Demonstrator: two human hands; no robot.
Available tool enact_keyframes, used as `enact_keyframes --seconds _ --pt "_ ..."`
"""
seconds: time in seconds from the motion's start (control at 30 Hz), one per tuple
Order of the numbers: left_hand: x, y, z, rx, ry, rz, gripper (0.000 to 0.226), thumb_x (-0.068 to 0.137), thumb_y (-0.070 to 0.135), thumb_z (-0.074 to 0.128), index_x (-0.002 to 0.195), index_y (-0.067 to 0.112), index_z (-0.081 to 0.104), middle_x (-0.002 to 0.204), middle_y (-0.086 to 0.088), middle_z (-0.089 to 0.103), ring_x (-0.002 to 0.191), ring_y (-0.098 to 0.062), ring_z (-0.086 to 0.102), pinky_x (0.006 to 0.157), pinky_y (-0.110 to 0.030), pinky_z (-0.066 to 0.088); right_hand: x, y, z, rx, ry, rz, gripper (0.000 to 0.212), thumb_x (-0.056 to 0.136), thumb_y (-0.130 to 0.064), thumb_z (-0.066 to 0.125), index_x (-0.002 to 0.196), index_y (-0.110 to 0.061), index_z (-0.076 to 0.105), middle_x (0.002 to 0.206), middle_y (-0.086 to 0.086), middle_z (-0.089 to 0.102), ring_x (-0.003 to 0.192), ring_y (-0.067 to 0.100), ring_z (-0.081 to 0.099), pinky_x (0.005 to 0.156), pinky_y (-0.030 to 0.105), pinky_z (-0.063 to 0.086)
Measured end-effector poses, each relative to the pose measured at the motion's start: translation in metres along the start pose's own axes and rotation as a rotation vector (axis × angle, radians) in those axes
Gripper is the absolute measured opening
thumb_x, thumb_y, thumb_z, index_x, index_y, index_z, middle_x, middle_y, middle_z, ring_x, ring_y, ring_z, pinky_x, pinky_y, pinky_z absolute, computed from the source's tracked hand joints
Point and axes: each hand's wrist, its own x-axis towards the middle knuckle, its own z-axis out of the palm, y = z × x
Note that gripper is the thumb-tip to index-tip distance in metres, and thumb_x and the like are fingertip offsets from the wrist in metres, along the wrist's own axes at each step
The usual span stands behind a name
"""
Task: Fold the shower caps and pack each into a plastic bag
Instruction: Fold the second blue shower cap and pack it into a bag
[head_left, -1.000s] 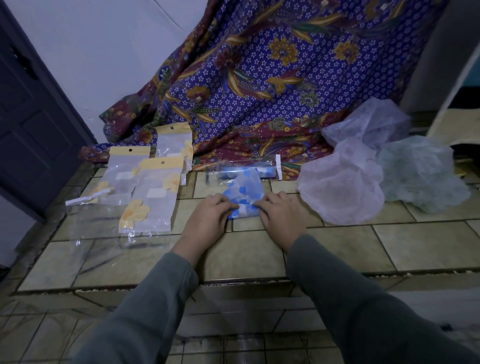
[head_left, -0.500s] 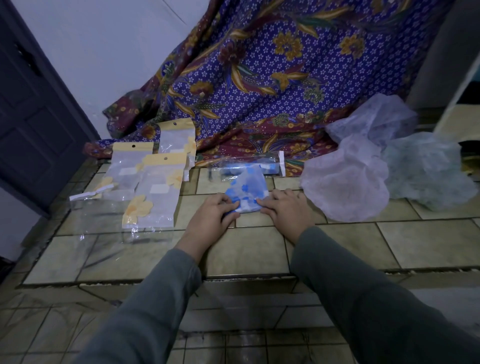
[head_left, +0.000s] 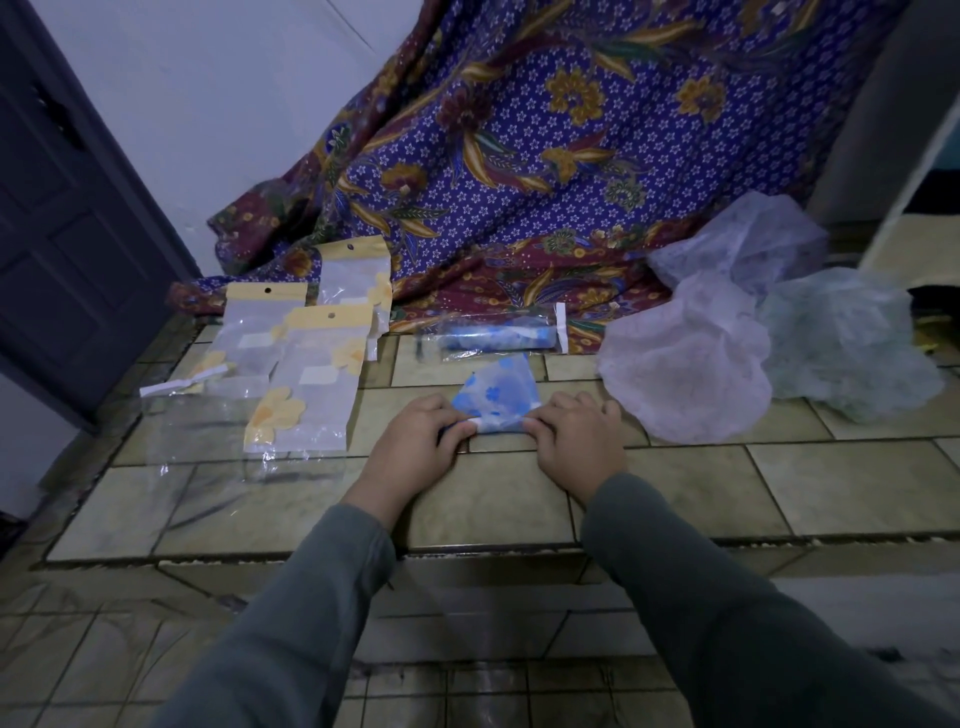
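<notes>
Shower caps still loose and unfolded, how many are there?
3, all at right: a lilac cap, a second lilac cap behind it, and a pale green cap farthest right. More may hide beneath.

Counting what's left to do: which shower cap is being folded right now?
The blue-flowered shower cap, pinched at its near edge by the left hand and right hand. The lilac caps and the pale green cap lie untouched, unfolded, to the right.

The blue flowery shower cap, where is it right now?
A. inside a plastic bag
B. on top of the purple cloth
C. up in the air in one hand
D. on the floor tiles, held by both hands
D: the blue flowery shower cap lies on the floor tiles, its near edge pinched by the left hand and the right hand.
</notes>
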Motion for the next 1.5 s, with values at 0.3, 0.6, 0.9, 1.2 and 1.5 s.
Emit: enact_keyframes --seconds 0.3,0.6,0.9,1.2,1.5 --pt "0.013 0.010 0.001 0.217 0.080 -0.126 0.011 0.090 0.033 0.057 0.096 0.025 0.057 0.087 0.001 0.067 0.084 -0.027 0.059 0.070 -0.033 0.037 0.027 -0.012 -0.013 0.032 -0.184 0.198 0.026 0.096 -0.036 0.041 0.103 -0.031 0.065 0.105 -0.001 0.066 0.102 0.022 0.052 0.088 0.039 0.029" --pt "0.018 0.008 0.014 0.265 0.162 0.108 0.019 0.082 0.011 0.059 0.094 0.019 0.070 0.089 -0.001 0.062 0.072 -0.027 0.054 0.062 -0.034 0.043 0.028 -0.009 0.004 0.099 0.136 -0.052 0.006 0.087 -0.020 0.062 0.089 -0.020 0.068 0.090 0.001 0.062 0.080 0.026 0.052 0.068 0.040 0.047" --pt "0.017 -0.003 0.015 0.060 0.081 -0.024 0.031 0.080 0.032 0.073 0.108 0.019 0.072 0.103 0.001 0.064 0.095 -0.019 0.055 0.085 -0.030 0.044 0.025 0.010 0.013 0.184 0.036 -0.087 0.024 0.092 -0.030 0.058 0.107 -0.018 0.073 0.098 0.002 0.068 0.090 0.028 0.054 0.081 0.036 0.044" --pt "0.020 -0.009 0.016 -0.070 0.071 -0.085 0.030 0.076 0.030 0.077 0.105 0.020 0.074 0.103 0.002 0.065 0.095 -0.016 0.053 0.089 -0.029 0.044 0.025 0.012 0.013 0.186 -0.086 -0.041 0.035 0.094 -0.035 0.054 0.125 -0.021 0.062 0.110 -0.001 0.062 0.105 0.022 0.049 0.091 0.033 0.040" --pt "0.014 -0.006 0.015 -0.077 0.067 -0.063 0.029 0.079 0.041 0.070 0.100 0.022 0.075 0.086 0.007 0.060 0.087 -0.013 0.056 0.078 -0.026 0.044 0.016 0.008 0.009 0.242 -0.041 0.000 0.027 0.093 -0.033 0.054 0.111 -0.021 0.071 0.097 0.000 0.063 0.092 0.020 0.057 0.079 0.034 0.046"
